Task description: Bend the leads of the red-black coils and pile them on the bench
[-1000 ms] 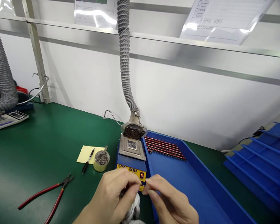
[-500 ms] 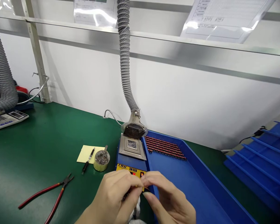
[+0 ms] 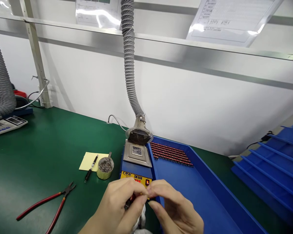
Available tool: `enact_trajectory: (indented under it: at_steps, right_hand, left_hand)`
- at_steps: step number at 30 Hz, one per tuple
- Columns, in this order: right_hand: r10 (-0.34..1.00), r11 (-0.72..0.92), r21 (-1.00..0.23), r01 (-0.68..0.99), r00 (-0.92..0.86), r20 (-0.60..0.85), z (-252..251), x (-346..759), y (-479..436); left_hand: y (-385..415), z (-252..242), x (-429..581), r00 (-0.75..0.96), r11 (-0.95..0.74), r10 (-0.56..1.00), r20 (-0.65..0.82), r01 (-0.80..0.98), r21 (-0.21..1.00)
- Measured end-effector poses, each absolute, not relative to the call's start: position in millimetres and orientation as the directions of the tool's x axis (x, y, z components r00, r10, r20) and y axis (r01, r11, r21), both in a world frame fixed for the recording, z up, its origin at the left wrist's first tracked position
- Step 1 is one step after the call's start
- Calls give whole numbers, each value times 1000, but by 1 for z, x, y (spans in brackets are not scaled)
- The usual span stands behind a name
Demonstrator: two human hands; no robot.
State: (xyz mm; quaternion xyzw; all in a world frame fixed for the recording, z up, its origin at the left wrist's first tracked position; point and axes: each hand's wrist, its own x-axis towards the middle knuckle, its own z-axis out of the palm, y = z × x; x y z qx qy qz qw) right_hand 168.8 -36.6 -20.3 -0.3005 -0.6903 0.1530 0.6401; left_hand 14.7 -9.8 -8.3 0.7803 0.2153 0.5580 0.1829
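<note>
Both of my hands meet in front of the solder pot (image 3: 136, 169), fingertips nearly touching. My left hand (image 3: 120, 204) is closed, with a small dark piece (image 3: 129, 202) with a hint of red partly showing inside its curled fingers; its kind is hidden. My right hand (image 3: 178, 208) is bent into a pinch at the left fingertips, and what lies between them is too small to make out. Bunched whitish cloth (image 3: 142, 217) shows below the hands. Behind them, the pot's yellow panel (image 3: 127, 174) has a lit red display.
A fume hose (image 3: 129, 65) hangs over the pot. To the right lies a blue tray (image 3: 185, 191) with rows of red-and-black parts (image 3: 171, 153). Red-handled pliers (image 3: 67, 191), a pen (image 3: 91, 169), yellow paper (image 3: 84, 162) and a tin of grey dross (image 3: 104, 175) lie left. Stacked blue trays (image 3: 273, 169) stand far right.
The whole view has shifted slightly, so things sit a little further left. My hands keep nearly the same pose, fingertips together.
</note>
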Motion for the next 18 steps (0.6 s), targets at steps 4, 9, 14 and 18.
enact_trajectory:
  at_steps: [4,9,14,18]
  right_hand:
    - [525,763,-479,434,18,851,-25,164,-39]
    - [927,367,-921,-128,-38,374,-25,158,-39]
    - [765,644,-763,-59,9,644,-20,168,-36]
    - [530,800,-488,348,-30,847,-24,169,-37]
  left_hand:
    - [-8,-11,16,296,-889,455,840,204,410]
    - [-7,-16,19,336,-924,308,890,328,196]
    - [-10,-9,18,243,-873,488,838,133,470]
    - [-9,-7,18,242,-861,508,826,123,494]
